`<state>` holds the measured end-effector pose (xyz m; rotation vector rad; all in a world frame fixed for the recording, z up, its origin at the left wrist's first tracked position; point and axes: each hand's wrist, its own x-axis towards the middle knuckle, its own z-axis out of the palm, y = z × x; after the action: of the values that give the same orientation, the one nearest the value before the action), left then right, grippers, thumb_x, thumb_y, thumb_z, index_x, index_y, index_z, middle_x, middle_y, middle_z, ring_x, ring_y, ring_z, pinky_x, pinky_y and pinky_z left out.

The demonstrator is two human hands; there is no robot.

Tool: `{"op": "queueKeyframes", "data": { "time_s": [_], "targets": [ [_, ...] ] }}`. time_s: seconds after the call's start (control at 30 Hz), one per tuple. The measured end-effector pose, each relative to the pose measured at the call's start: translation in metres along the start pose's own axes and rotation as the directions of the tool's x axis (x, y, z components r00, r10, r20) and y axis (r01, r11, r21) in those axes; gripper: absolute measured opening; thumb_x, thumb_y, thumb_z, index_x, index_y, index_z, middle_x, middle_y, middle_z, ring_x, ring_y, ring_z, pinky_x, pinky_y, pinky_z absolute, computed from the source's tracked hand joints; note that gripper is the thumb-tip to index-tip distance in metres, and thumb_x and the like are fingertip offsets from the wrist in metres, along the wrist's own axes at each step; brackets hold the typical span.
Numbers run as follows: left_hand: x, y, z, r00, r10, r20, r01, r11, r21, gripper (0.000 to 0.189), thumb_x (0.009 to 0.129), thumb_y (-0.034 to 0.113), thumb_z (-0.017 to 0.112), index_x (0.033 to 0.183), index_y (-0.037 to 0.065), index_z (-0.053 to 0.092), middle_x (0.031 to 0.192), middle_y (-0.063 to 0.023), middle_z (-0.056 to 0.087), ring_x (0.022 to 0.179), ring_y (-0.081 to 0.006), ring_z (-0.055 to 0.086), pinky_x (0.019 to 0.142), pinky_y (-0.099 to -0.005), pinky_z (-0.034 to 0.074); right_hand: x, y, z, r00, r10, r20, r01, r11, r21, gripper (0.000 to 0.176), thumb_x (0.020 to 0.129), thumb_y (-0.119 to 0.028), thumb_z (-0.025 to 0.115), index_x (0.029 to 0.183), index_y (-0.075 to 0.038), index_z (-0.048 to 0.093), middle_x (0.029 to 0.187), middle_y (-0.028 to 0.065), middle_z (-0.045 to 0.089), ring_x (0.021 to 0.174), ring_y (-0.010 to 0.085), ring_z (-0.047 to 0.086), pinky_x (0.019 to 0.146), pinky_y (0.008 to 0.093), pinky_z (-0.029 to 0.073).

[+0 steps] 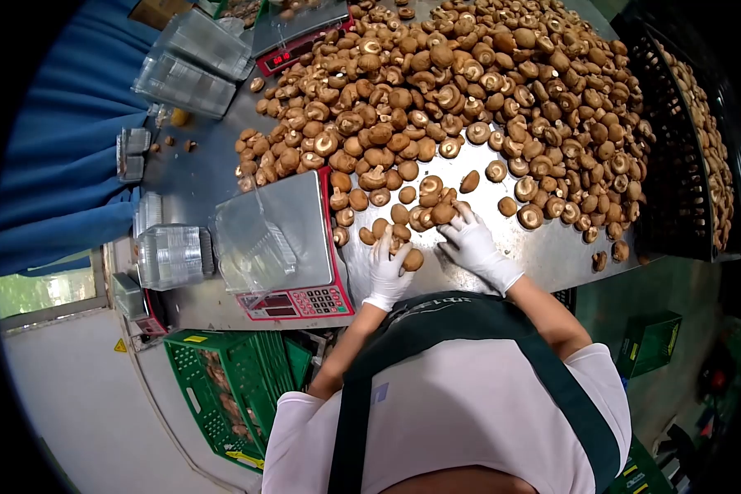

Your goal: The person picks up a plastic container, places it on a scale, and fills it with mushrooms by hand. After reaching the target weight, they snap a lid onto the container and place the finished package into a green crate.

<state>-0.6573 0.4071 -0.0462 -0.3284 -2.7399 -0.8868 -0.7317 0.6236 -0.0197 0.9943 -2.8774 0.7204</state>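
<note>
My left hand point(389, 268), in a white glove, curls its fingers around brown mushrooms point(399, 232) at the near edge of the table. One mushroom point(412, 260) sits by its thumb. To the right, my right hand point(473, 247), also gloved in white, has its fingers stretched out. Its fingertips touch a mushroom point(443, 213) in a small cluster, and the thumb stands apart. Just left of my left hand is a red-framed digital scale point(317, 216), with a clear plastic tray point(259, 247) on its plate.
A big heap of mushrooms point(469, 74) covers the back of the metal table point(490, 169). Stacked clear trays point(185, 70) and a second scale point(292, 41) are at the back left. A black crate of mushrooms point(663, 148) borders the right side; a green crate point(214, 395) stands below left.
</note>
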Motion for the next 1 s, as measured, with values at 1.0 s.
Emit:
{"op": "queueKeyframes", "data": {
  "time_s": [1.0],
  "targets": [
    [-0.021, 0.008, -0.014, 0.999, -0.041, -0.003, 0.041, 0.998, 0.048, 0.035, 0.066, 0.021, 0.07, 0.098, 0.012, 0.061, 0.131, -0.0097, 0.05, 0.125, -0.0283, 0.043, 0.106, -0.0512, 0.019, 0.067, 0.072, -0.015, 0.984, 0.152, -0.088, -0.161, 0.981, -0.106, 0.038, 0.086, -0.038, 0.054, 0.113, -0.011, 0.059, 0.125, 0.0128, 0.052, 0.11, 0.0302, 0.051, 0.096, 0.0498, 0.036]
  ]
}}
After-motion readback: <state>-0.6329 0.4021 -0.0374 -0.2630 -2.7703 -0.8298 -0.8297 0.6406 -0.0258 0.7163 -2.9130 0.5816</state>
